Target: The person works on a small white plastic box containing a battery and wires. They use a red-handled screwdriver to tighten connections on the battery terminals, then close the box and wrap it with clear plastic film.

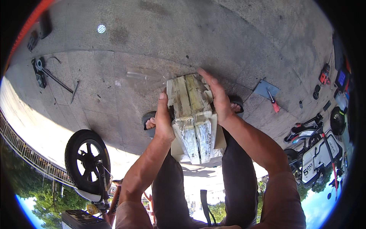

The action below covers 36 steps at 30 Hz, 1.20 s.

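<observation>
A bulky block-shaped pack point(195, 131) is between my hands, above the concrete floor. It looks like a battery pack, with worn beige strips along its top, a dark seam down the middle and shiny clear tape over its near end. My left hand point(164, 120) presses on its left side, thumb up along the edge. On the opposite side my right hand point(220, 97) lies flat along the pack, fingers pointing away. The pack's underside is hidden. Clear plastic wrap point(146, 76) lies on the floor just beyond my left hand.
At right, a red-handled screwdriver point(274, 105) rests by a grey-blue plate point(265, 89); a red drill point(325, 74) and a white scooter-like vehicle point(318, 160) are further right. A long-handled tool point(57, 80) lies at far left. A black-tyred wheel point(87, 156) stands near left.
</observation>
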Available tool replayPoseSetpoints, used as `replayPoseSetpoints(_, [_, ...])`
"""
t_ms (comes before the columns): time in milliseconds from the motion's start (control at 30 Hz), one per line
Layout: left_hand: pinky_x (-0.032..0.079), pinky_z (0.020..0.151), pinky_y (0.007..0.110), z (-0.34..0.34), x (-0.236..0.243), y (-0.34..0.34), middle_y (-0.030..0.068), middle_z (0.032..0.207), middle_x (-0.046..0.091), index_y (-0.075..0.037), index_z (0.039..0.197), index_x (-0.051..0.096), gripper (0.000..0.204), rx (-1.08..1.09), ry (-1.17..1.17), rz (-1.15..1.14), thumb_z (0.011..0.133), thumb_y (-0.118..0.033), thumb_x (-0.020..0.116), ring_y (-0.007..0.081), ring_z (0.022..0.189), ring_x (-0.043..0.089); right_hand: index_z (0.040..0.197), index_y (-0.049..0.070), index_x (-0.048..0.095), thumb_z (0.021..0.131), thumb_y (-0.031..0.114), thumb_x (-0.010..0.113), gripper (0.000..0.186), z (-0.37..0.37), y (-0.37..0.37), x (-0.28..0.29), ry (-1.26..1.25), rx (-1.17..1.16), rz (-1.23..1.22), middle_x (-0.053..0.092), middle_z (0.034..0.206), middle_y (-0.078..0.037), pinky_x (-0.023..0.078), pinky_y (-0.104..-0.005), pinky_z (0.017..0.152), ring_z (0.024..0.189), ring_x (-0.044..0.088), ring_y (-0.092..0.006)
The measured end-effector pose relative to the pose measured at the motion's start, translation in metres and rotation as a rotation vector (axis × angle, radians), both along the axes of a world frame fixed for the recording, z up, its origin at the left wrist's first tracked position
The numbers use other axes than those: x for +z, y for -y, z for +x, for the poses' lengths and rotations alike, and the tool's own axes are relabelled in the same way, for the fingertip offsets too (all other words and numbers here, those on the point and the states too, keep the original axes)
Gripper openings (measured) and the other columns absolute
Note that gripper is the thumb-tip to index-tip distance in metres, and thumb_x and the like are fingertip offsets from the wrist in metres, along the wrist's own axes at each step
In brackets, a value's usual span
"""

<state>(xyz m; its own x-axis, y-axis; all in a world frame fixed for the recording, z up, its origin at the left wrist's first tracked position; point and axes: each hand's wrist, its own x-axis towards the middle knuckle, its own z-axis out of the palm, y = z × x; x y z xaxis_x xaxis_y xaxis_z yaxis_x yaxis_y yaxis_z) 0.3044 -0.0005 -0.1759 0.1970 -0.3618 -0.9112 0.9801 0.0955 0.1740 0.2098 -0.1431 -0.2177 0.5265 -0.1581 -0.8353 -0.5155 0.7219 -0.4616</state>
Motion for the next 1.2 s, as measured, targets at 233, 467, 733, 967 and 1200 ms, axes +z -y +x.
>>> replayPoseSetpoints(233, [0.043, 0.112, 0.045, -0.007, -0.014, -0.008, 0.0194, 0.146, 0.051, 0.000, 0.151, 0.037, 0.073, 0.024, 0.009, 0.030, 0.105, -0.057, 0.036, 0.0310, 0.131, 0.054, 0.155, 0.003, 0.036, 0.104, 0.049, 0.039, 0.069, -0.007, -0.005, -0.011, -0.021, -0.100, 0.009, 0.036, 0.159, -0.012, 0.024, -0.0366, 0.121, 0.144, 0.036, -0.0229])
replayPoseSetpoints(467, [0.046, 0.082, 0.029, -0.035, -0.076, -0.037, 0.0000, 0.100, 0.061, -0.012, 0.114, 0.058, 0.028, 0.034, 0.219, 0.312, 0.105, -0.038, 0.054, 0.0106, 0.092, 0.056, 0.139, 0.002, 0.057, 0.103, 0.035, 0.043, 0.051, -0.014, -0.002, -0.037, -0.047, -0.261, 0.069, 0.051, 0.140, -0.010, 0.033, -0.0332, 0.113, 0.129, 0.048, -0.0200])
replayPoseSetpoints(733, [0.046, 0.104, 0.038, -0.051, -0.051, -0.043, 0.0081, 0.130, 0.059, -0.012, 0.140, 0.048, 0.047, 0.199, -0.022, 0.128, 0.104, -0.042, 0.045, 0.0243, 0.116, 0.059, 0.158, 0.008, 0.034, 0.102, 0.041, 0.046, 0.066, -0.014, -0.012, 0.005, -0.040, -0.297, 0.194, 0.048, 0.150, -0.010, 0.037, -0.0367, 0.114, 0.133, 0.049, -0.0222])
replayPoseSetpoints(967, [0.042, 0.087, 0.026, -0.031, -0.036, -0.030, 0.0007, 0.099, 0.054, -0.009, 0.108, 0.053, 0.019, 0.043, 0.101, 0.243, 0.100, -0.025, 0.051, 0.0087, 0.090, 0.049, 0.118, 0.002, 0.066, 0.098, 0.039, 0.053, 0.044, 0.001, 0.016, -0.011, -0.170, 0.063, 0.152, 0.068, 0.102, -0.008, 0.050, -0.0312, 0.087, 0.094, 0.064, -0.0160])
replayPoseSetpoints(1200, [0.050, 0.075, 0.029, -0.025, -0.053, -0.022, 0.0035, 0.090, 0.062, -0.008, 0.097, 0.058, 0.024, 0.156, -0.155, 0.175, 0.103, -0.031, 0.054, 0.0127, 0.081, 0.061, 0.113, 0.001, 0.070, 0.095, 0.033, 0.066, 0.036, 0.040, 0.039, -0.044, -0.135, 0.531, 0.468, 0.070, 0.098, -0.008, 0.055, -0.0319, 0.076, 0.087, 0.067, -0.0149])
